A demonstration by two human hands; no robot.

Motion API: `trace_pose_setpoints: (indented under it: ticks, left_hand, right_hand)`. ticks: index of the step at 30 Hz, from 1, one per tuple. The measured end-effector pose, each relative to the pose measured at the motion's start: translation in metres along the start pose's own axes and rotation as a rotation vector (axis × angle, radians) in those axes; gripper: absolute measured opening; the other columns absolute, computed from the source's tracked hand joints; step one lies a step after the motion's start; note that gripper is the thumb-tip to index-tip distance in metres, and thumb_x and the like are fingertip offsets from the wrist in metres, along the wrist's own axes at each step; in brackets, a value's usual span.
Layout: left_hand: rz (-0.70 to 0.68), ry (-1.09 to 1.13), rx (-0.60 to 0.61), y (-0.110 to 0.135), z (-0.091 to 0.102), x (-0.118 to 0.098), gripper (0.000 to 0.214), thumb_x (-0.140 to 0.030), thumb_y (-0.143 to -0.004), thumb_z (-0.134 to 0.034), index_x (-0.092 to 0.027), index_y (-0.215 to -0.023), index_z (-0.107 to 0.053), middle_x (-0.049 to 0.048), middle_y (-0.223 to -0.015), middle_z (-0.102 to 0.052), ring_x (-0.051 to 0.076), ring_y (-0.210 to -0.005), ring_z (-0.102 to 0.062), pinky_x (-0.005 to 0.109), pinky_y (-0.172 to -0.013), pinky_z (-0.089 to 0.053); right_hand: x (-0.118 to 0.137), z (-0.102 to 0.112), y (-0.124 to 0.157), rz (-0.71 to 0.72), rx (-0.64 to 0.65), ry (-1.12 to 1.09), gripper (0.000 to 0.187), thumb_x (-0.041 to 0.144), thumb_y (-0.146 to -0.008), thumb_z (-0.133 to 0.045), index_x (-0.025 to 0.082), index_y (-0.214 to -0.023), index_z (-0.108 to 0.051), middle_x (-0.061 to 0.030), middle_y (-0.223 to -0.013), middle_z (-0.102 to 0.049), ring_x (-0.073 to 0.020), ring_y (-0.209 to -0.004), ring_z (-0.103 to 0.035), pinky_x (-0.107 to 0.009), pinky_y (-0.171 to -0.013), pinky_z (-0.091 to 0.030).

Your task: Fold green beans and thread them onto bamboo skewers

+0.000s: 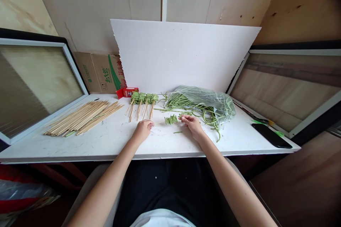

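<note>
My left hand (143,130) is closed around the blunt end of a thin bamboo skewer, which shows only faintly. On that skewer sits a row of short green bean pieces (171,119), threaded crosswise side by side. To its right, my right hand (192,125) pinches a few cut green bean pieces (183,116) near the skewer's tip; its fingers partly hide them. One loose bean piece (178,132) lies on the white table (160,145) between my hands. Finished-looking bean skewers (144,98) lie grouped behind my left hand, sticks pointing toward me.
A large pile of bare bamboo skewers (82,117) lies at left. A clear plastic bag (221,103) of long green beans (181,102) spills open at right. Behind stand a red box (130,91), a cardboard carton (98,72) and a white board (181,53). A black phone (271,135) lies far right.
</note>
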State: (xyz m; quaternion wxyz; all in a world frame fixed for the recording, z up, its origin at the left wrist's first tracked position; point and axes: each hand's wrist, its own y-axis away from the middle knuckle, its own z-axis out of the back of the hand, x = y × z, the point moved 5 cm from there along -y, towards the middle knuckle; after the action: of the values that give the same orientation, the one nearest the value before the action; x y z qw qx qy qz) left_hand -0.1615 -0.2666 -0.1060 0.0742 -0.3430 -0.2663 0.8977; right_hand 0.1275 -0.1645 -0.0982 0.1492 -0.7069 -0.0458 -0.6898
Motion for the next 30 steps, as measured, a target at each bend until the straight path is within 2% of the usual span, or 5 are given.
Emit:
trace_pose_setpoints:
  ticks: [30]
  left_hand:
    - [0.01,-0.031,-0.015,0.0002,0.002,0.0001,0.03,0.0,-0.086,-0.054,-0.017,-0.082,-0.078,0.0062,-0.082,-0.078,0.019,-0.078,-0.071,0.027,-0.074,-0.054]
  right_hand:
    - [0.0068,-0.0023,0.0048,-0.014,0.038,0.026,0.046,0.06,-0.072,-0.087,0.02,-0.095,-0.082,-0.0109,-0.112,-0.08,-0.0205,-0.085,-0.065,-0.029,-0.066,-0.04]
